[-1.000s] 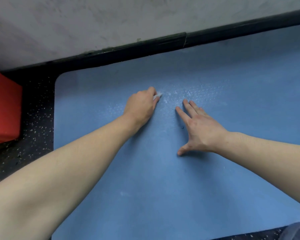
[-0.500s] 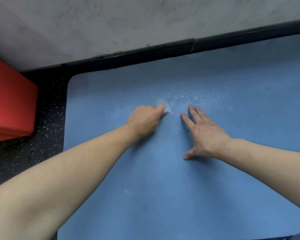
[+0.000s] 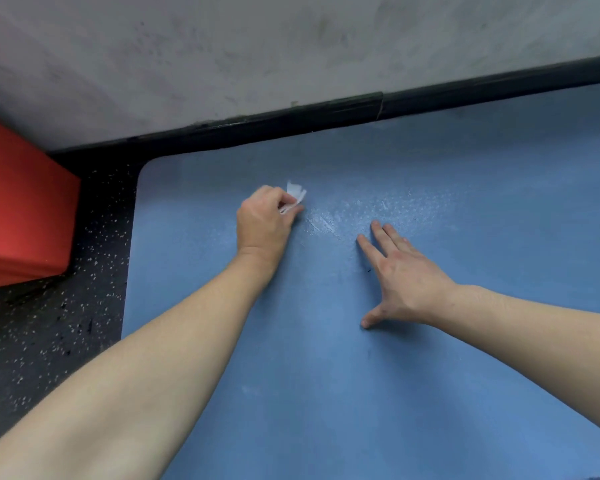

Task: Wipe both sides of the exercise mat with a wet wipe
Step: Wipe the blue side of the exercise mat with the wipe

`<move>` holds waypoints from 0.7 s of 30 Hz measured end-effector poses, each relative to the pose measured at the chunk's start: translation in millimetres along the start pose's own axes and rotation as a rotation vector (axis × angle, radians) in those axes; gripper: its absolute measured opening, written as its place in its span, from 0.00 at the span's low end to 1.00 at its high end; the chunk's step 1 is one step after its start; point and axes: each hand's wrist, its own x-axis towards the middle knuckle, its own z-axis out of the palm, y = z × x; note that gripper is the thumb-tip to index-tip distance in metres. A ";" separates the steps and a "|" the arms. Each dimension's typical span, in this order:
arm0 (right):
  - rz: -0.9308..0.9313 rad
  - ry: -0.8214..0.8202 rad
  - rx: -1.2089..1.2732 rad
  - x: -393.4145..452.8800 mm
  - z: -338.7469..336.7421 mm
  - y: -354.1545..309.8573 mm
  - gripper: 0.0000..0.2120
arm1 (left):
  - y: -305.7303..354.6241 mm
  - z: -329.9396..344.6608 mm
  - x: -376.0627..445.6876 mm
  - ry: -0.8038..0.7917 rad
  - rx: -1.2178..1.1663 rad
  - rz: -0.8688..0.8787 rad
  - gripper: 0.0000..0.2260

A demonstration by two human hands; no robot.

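A blue exercise mat [image 3: 326,375] lies flat on the floor and fills most of the view, its rounded far-left corner near the wall. My left hand [image 3: 264,225] grips a small crumpled white wet wipe [image 3: 294,197], which pokes out past my fingers onto the mat. To the right, my right hand [image 3: 400,275] rests flat on the mat with fingers spread and straight. A wet, shiny streak [image 3: 361,213] shows on the mat between and beyond the two hands.
A grey wall [image 3: 291,46] with a black baseboard [image 3: 361,109] runs along the mat's far edge. A red block [image 3: 18,209] stands at the left on dark speckled flooring [image 3: 66,323] beside the mat's left edge.
My left hand has slid to the left with the wipe, away from my right hand, and more of the wipe now shows. The view has shifted right and down.
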 end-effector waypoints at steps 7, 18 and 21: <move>-0.017 0.006 -0.002 -0.4 2.6 2.7 0.73 | 10.0 19.5 -51.9 -0.321 0.105 0.436 0.07; -0.035 0.012 -0.017 -2.2 4.0 3.8 0.72 | 3.6 -6.2 -41.1 -0.376 0.188 0.554 0.21; -0.041 0.009 -0.005 -1.2 4.7 6.0 0.72 | -13.7 -4.6 -7.8 -0.187 0.176 0.134 0.16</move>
